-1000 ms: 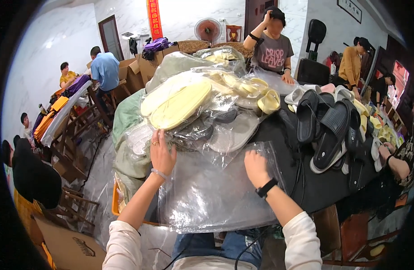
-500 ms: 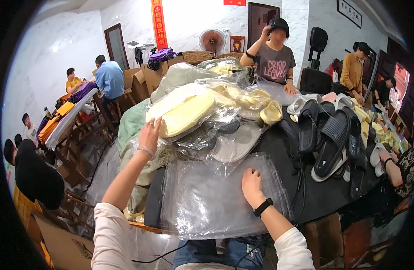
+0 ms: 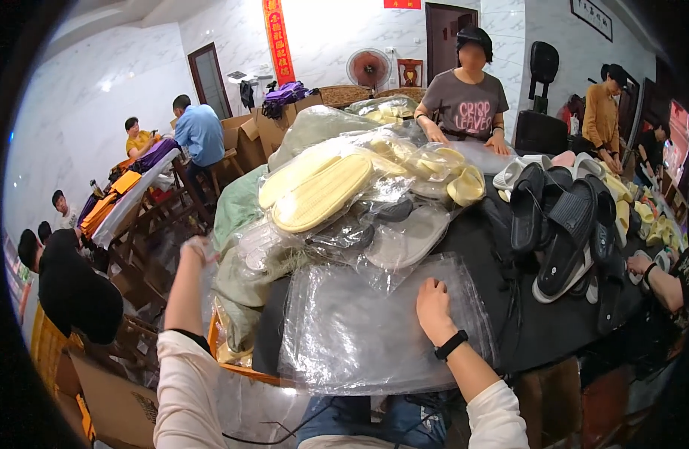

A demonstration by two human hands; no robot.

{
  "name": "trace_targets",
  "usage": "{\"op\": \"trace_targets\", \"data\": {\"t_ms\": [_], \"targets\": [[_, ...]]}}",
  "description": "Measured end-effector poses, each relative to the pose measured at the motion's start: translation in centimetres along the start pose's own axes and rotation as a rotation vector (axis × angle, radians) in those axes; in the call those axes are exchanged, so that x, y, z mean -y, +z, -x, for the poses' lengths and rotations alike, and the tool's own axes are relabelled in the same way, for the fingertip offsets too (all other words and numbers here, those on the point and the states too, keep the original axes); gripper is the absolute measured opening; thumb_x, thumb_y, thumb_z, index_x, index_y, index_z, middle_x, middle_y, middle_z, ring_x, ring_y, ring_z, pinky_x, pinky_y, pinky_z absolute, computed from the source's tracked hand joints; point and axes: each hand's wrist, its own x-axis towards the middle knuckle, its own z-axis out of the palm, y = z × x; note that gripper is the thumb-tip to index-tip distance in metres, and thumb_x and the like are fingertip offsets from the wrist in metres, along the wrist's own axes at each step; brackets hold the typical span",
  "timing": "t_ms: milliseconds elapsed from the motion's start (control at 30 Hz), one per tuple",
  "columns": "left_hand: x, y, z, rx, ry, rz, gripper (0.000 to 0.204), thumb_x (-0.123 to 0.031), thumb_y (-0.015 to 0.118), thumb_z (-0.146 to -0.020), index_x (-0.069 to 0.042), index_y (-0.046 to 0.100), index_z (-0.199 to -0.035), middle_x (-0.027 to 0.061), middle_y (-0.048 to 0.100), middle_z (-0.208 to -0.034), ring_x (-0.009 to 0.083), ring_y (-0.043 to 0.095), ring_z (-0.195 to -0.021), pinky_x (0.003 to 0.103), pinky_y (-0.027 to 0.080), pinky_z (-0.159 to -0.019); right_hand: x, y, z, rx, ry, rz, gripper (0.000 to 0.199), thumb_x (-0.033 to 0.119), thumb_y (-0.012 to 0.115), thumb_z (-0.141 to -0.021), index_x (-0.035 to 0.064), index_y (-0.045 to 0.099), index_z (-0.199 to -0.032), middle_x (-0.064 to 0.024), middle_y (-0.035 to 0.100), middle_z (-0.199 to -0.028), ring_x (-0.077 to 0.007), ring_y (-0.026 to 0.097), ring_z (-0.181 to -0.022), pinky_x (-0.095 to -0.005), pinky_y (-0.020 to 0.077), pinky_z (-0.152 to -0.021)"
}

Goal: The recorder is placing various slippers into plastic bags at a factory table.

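Note:
My right hand (image 3: 435,305) rests with curled fingers on a stack of clear plastic bags (image 3: 344,344) lying flat at the table's near edge. Its fingertips are hidden, so whether it pinches anything cannot be made out. My left hand (image 3: 198,251) is lifted off to the left, beside the green sack (image 3: 239,202), and smeared by motion. Just beyond the bags lies a heap of bagged slippers: a pale yellow pair (image 3: 325,193) on top, a grey slipper (image 3: 408,238) below it.
Loose black slides (image 3: 565,224) are piled on the black table (image 3: 509,329) to the right. A co-worker (image 3: 468,97) stands across the table, both hands on its far edge. Another person's hand (image 3: 644,266) reaches in at far right. A cardboard box (image 3: 108,404) stands at lower left.
My left hand has left the yellow bagged slippers and swung left and down. My right hand stays on the bags. The co-worker opposite has lowered a raised hand to the table.

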Motion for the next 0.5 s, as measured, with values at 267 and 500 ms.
{"op": "trace_targets", "data": {"t_ms": [267,500], "targets": [[-5.2,19.0,13.7,-0.602,0.647,-0.463,0.081,-0.004,0.065,-0.068,-0.001,0.028,-0.14,0.0167,0.029,-0.144,0.0338,0.032,-0.132,0.036,0.03,-0.107,-2.2,0.9,0.7,0.074,0.022,0.14,0.025,0.013,0.057,-0.08,0.0009,0.06,-0.101,-0.0111,0.052,-0.099,-0.0248,0.055,-0.087,-0.0274,0.0523,-0.067],[-14.4,22.7,20.8,-0.284,1.382,-1.123,0.066,-0.002,0.049,-0.081,-0.01,0.027,-0.143,0.0041,0.02,-0.152,0.0244,0.024,-0.138,0.037,0.026,-0.11,-1.8,1.1,0.5,0.067,0.031,0.096,0.024,0.012,0.057,-0.08,0.0006,0.06,-0.101,-0.0101,0.052,-0.099,-0.0245,0.055,-0.088,-0.0283,0.0539,-0.066]]}}
